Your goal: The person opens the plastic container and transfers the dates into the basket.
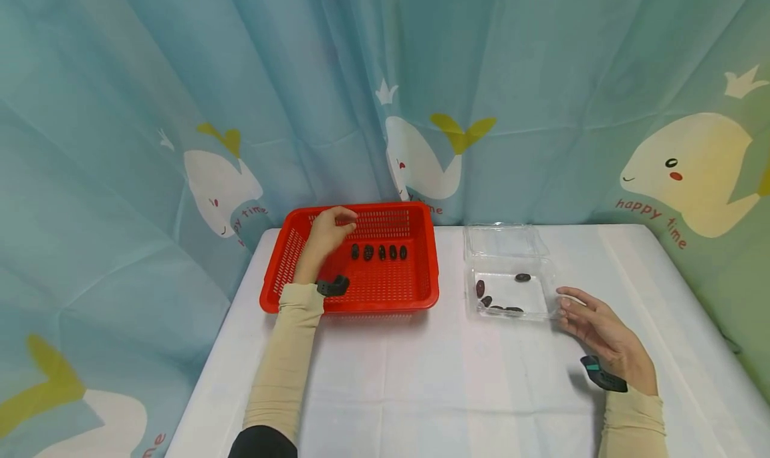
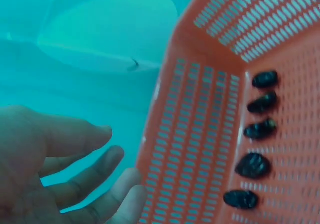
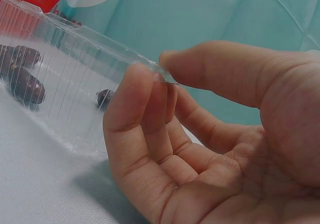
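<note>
Hovering over the left part of a red basket (image 1: 385,287) in the head view, the left hand (image 1: 327,234) has its thumb and forefinger a little apart, with nothing visible between them. The basket stands by the far left corner of the white-covered table (image 1: 433,391). On its floor, near its far wall, five dark fruits (image 1: 381,252) lie side by side in a row, to the right of the hand. Near the table's far edge, right of the basket and well apart from it, sits a clear plastic box (image 1: 505,291), its lid (image 1: 504,241) laid back toward that edge. Five more loose fruits (image 1: 523,277) lie in it: one toward the far side, the others along the left and near walls. The right hand (image 1: 601,334) is at the box's right wall. Behind the table hangs a blue curtain (image 1: 529,110) printed with white whales.

From the left wrist, the left fingers are slightly bent and spread, the thumb clear of them and the grasp empty. Fingertips overlap the basket's rim in this view; whether they touch it cannot be told. The five fruits show beyond the slotted wall.

From the right wrist, thumb and curled fingers pinch the rim of the box narrowly. Fruits show through its ribbed side, and part of the basket appears behind.
</note>
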A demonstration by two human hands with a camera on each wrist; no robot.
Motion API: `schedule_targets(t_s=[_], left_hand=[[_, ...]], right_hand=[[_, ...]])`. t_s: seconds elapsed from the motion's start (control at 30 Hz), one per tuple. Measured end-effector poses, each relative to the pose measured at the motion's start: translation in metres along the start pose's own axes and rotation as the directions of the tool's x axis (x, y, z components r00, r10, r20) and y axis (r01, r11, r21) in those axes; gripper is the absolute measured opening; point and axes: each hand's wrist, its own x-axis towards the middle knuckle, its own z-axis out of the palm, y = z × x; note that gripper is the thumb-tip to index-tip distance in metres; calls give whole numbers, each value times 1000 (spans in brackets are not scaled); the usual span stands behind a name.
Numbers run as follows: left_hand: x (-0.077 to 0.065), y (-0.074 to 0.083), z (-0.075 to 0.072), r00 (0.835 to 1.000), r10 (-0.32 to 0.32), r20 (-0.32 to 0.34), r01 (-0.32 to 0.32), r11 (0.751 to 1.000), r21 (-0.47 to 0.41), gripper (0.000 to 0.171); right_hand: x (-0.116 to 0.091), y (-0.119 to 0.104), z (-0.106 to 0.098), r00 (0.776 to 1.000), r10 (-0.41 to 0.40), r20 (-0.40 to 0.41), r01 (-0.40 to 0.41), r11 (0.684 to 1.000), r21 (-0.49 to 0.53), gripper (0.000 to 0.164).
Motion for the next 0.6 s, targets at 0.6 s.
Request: schedule_targets(t_s=[0.6], left_hand=[[-46, 52, 55, 982, 185, 46, -183, 982, -51, 24]], right_hand=[[-1, 0, 2, 1000, -7, 11, 7, 1000, 7, 31]])
